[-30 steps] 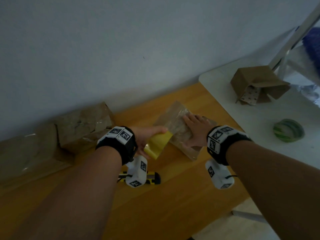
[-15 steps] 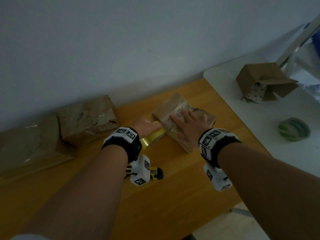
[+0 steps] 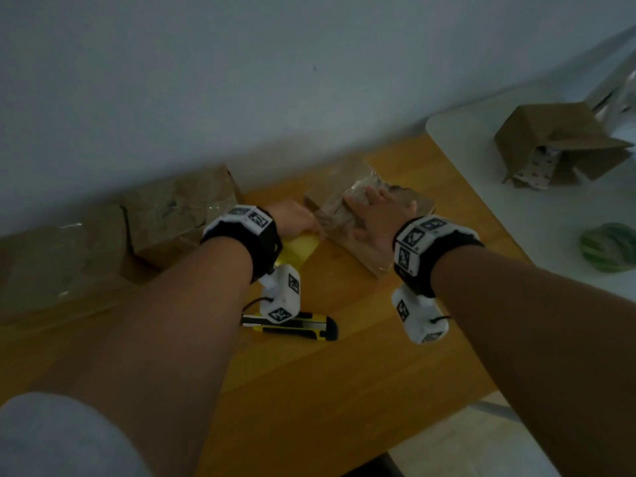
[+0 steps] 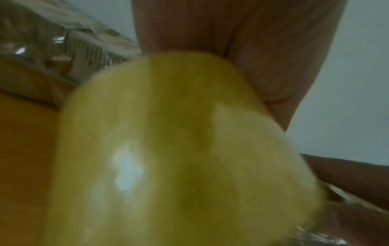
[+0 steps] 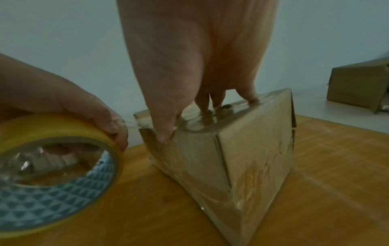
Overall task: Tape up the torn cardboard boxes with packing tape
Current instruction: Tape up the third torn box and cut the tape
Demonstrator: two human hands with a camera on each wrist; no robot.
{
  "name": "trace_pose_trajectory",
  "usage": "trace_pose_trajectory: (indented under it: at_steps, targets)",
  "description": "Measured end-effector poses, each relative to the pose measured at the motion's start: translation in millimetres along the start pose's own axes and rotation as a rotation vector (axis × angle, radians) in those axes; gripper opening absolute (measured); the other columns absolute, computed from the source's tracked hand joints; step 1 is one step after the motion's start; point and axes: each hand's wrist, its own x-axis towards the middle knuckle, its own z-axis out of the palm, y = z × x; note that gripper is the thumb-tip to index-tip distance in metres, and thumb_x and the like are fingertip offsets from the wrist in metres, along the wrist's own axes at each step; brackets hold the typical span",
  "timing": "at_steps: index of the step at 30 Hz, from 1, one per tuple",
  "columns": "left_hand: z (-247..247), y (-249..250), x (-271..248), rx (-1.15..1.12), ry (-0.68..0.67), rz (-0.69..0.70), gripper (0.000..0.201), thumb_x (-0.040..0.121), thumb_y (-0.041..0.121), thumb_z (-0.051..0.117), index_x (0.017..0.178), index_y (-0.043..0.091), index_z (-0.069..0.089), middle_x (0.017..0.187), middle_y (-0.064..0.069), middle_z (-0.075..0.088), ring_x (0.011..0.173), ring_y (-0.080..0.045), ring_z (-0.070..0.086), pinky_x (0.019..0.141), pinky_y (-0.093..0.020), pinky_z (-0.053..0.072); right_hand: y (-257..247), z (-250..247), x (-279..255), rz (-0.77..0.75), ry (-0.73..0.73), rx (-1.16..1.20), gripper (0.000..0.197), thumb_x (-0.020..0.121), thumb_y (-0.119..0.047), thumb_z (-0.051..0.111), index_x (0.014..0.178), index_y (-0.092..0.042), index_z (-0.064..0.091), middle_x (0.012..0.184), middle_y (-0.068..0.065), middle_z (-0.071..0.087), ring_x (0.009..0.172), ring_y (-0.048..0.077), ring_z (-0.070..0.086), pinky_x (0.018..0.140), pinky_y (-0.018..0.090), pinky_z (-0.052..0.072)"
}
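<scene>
Cardboard, already glossy with clear tape, marks the two large boxes (image 3: pixel 137 228) stacked against the wall at the far left of the wooden tabletop (image 3: pixel 344 390); both lie well clear of the work.

Left hand (image 3: pixel 292 220): fingers curled round the yellow tape roll (image 5: pixel 56 159), thumb side on its outer face, the roll standing on edge on the tabletop just beside the small box (image 5: pixel 231 158). A clear strip (image 5: pixel 131 124) appears to run from the roll to the box's top edge.

Right hand (image 3: pixel 378 218): fingers straight and spread, pressing flat on the taped top of the small box, with the thumb (image 5: pixel 164 131) at the upper corner nearest the roll.

Procedure for this step, as judged: keep the roll low and the strip taut, draw it down the near side, and follow with the flat hand from the corner outward to expel wrinkles. Hold the box firmly; a slack strip is likely to fold onto itself.

A yellow utility knife (image 3: pixel 292 327) lies on the tabletop near the forearms, available for cutting. On the white table at right rest an open, untaped box (image 3: pixel 550 139) and a green roll (image 3: pixel 607 246).
</scene>
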Motion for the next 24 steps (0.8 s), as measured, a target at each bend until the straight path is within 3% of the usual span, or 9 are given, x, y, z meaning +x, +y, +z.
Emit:
trace_pose_trajectory:
  at_steps: [4,6,8,11,14,16,18,20,24]
  targets:
    - [-7.5,-14.4,4.9,-0.034,0.003,-0.012,0.034,0.1,0.036,0.043,0.105,0.019,0.073,0.134,-0.001,0.056,0.121,-0.024,0.05,0.103,-0.034,0.037,-11.1,-13.1,-19.6,-0.119,0.298,-0.068,0.027,0.095,-0.036,0.047,0.108,-0.018,0.062,0.109,0.005,0.06,0.103,0.025,0.055,0.083,0.039,0.05]
    - [-10.8,-15.3,4.2,-0.017,0.029,-0.017,0.035,0.098,0.039,0.045,0.11,0.02,0.072,0.137,0.0,0.053,0.122,-0.024,0.049,0.101,-0.032,0.036,-22.0,-15.8,-36.2,-0.186,0.339,-0.056,0.025,0.094,-0.027,0.044,0.075,-0.016,0.056,0.073,0.003,0.053,0.069,0.021,0.051,0.063,0.031,0.045]
    - [-12.9,-16.1,5.1,0.007,0.055,-0.019,0.035,0.095,0.042,0.051,0.116,0.021,0.069,0.138,0.0,0.052,0.121,-0.024,0.049,0.097,-0.032,0.037,-35.2,-15.3,-46.4,-0.244,0.251,-0.069,0.032,0.094,-0.024,0.042,0.063,-0.016,0.045,0.058,0.001,0.042,0.052,0.019,0.039,0.053,0.029,0.038]
    - [-12.8,-19.2,4.5,0.005,0.065,0.011,0.031,0.093,0.037,0.056,0.118,0.02,0.064,0.137,-0.003,0.051,0.123,-0.024,0.048,0.09,-0.029,0.036,-55.6,-3.3,-48.9,-0.283,0.054,-0.001,0.036,0.094,-0.021,0.049,0.06,-0.014,0.043,0.057,0.001,0.041,0.05,0.016,0.038,0.052,0.03,0.038]
    - [-11.6,-23.6,3.6,0.017,0.111,0.049,0.033,0.095,0.033,0.054,0.123,0.017,0.061,0.138,-0.003,0.051,0.125,-0.023,0.047,0.099,-0.03,0.036,-69.1,19.5,-45.7,-0.317,-0.142,0.064,0.03,0.092,-0.031,0.061,0.072,-0.008,0.063,0.072,0.003,0.061,0.065,0.018,0.057,0.068,0.033,0.051]
    - [-9.6,-26.3,5.1,-0.006,0.127,0.066,0.032,0.095,0.032,0.054,0.123,0.017,0.061,0.138,-0.004,0.052,0.125,-0.024,0.047,0.103,-0.032,0.036,-73.4,38.8,-42.7,-0.318,-0.231,0.064,0.036,0.087,-0.042,0.067,0.075,-0.008,0.062,0.07,0.001,0.06,0.062,0.018,0.054,0.063,0.03,0.048]
    - [-7.2,-28.7,6.1,-0.04,0.131,0.056,0.032,0.095,0.032,0.054,0.122,0.016,0.062,0.137,-0.005,0.052,0.125,-0.024,0.048,0.101,-0.03,0.036,-78.7,55.6,-41.7,-0.329,-0.272,0.065,0.043,0.082,-0.048,0.07,0.073,-0.008,0.058,0.066,0.006,0.054,0.056,0.019,0.043,0.054,0.029,0.038]
    - [-4.2,-30.7,7.9,-0.049,0.139,0.045,0.034,0.095,0.032,0.055,0.124,0.015,0.06,0.136,-0.006,0.052,0.124,-0.025,0.048,0.095,-0.027,0.036,-84.2,69.4,-42.4,-0.339,-0.277,0.033,0.049,0.08,-0.049,0.072,0.093,-0.002,0.062,0.087,0.014,0.064,0.069,0.023,0.051,0.062,0.031,0.042]
    - [0.7,-36.4,10.4,-0.048,0.143,0.04,0.038,0.094,0.035,0.055,0.125,0.014,0.061,0.134,-0.007,0.056,0.121,-0.024,0.052,0.092,-0.027,0.038,-88.0,82.5,-44.8,-0.322,-0.267,0.031,0.044,0.084,-0.032,0.073,0.113,-0.013,0.046,0.095,0.005,0.054,0.078,0.022,0.051,0.061,0.029,0.041]
